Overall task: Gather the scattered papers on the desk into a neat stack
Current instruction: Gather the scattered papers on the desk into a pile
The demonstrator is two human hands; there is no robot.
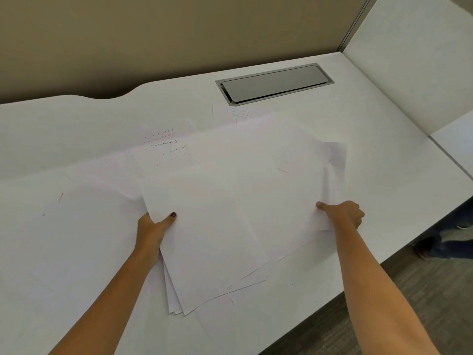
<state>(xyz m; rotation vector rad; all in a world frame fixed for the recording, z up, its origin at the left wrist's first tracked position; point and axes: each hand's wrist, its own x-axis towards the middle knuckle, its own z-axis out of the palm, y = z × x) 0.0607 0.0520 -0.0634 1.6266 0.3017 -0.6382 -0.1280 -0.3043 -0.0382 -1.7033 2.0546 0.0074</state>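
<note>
Left hand (153, 228) and right hand (344, 213) both pinching opposite edges of fanned paper bundle (225, 216), mid-table (371, 129). Judgement: slide edges inward, tap square; loose sheets (163, 144) far-left remain.

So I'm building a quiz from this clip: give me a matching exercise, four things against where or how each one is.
Things:
1. left hand
2. right hand
3. cable hatch
4. scribbled sheet

Places or states:
A. lies flat, far side of the desk, partly covered
B. grips the right edge of the bundle of papers
C. set into the desk, lid shut
D. grips the bundle's left edge, thumb on top

Pairs: 1-D, 2-B, 3-C, 4-A
</note>
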